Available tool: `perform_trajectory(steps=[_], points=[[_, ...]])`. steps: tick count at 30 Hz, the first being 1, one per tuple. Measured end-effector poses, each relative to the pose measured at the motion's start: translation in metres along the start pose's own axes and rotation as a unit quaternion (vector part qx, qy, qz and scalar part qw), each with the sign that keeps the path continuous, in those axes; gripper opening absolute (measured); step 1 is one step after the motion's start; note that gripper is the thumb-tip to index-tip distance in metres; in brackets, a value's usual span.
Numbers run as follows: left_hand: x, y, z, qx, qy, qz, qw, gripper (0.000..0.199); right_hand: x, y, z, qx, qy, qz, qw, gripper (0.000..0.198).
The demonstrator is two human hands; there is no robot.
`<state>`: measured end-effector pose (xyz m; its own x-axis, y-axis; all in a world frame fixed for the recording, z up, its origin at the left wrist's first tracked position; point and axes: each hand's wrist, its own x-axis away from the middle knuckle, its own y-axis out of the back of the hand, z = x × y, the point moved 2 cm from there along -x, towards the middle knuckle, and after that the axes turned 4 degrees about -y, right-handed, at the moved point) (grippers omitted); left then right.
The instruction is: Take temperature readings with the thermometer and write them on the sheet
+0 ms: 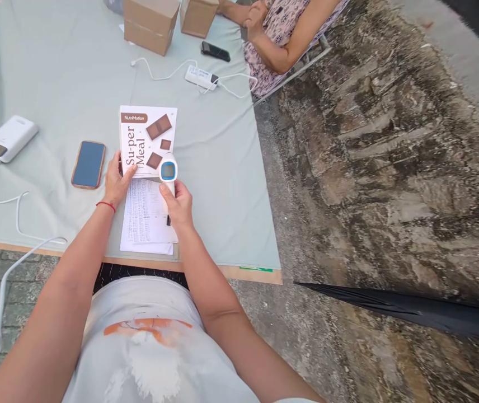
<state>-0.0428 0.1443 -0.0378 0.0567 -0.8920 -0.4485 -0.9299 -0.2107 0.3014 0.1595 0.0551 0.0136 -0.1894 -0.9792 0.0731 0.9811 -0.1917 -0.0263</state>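
Observation:
My left hand (117, 178) grips the lower left edge of a white box (155, 131) printed "NutriMotion Su-per Meal", its thumb on the front face. A white infrared thermometer (168, 169) with a blue-rimmed screen is in my right hand (178, 202), fingers wrapped round its handle. The thermometer's head overlaps the box's lower right corner from where I look; I cannot tell whether they touch. Beneath my hands, printed sheets of paper (141, 224) lie at the table's near edge, with a small black object beside my right wrist.
A smartphone (89, 164) and a white power bank (10, 138) with a cable lie left on the cloth-covered table (222, 224). Farther back are cardboard boxes (149, 25), a second power bank (201, 77) and a black phone (215, 51). Another person's arm (273, 53) rests at the far right edge.

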Motion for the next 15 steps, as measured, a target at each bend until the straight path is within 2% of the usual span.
perform_trajectory(steps=[4, 9, 12, 15], points=[[-0.001, 0.0, -0.004, -0.009, -0.015, -0.001, 1.0, 0.086, 0.006, 0.009, 0.008, -0.006, 0.012, -0.014, 1.0, 0.061], [-0.005, -0.003, -0.003, 0.056, -0.063, 0.007, 0.996, 0.084, -0.001, 0.03, 0.001, 0.034, 0.034, -0.039, 0.998, 0.058], [-0.006, -0.003, -0.002, 0.049, -0.086, -0.004, 0.995, 0.083, -0.015, 0.056, -0.015, 0.122, 0.031, -0.115, 0.985, 0.062], [-0.005, -0.002, 0.0, 0.022, -0.088, -0.013, 0.996, 0.084, -0.028, 0.085, -0.034, 0.253, -0.01, -0.189, 0.949, 0.061]])
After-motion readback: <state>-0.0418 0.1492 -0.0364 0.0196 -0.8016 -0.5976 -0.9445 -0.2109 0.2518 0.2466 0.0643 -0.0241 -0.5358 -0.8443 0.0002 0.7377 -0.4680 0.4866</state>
